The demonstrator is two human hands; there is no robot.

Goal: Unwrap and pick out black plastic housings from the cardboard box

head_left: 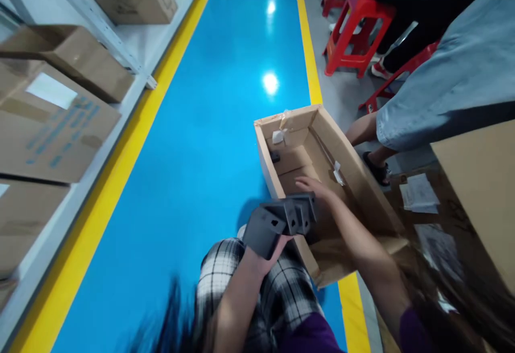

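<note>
Blue floor [201, 144] with two yellow stripes [161, 90], one open carton [338, 146], two hands at work.
On the left, a shelf [139, 47] bears at least four cardboard boxes [68, 127]; on the right, three red stools [354, 26] show near a person in denim [442, 79]. The left hand [276, 248] grips a row of black angled parts [263, 229], four or so, beside the carton's near left edge. The right hand [319, 189] is over the carton, fingers extended; whether it touches the row cannot be told. Inside lie one small dark piece [275, 156] and two white scraps [277, 137].
</note>
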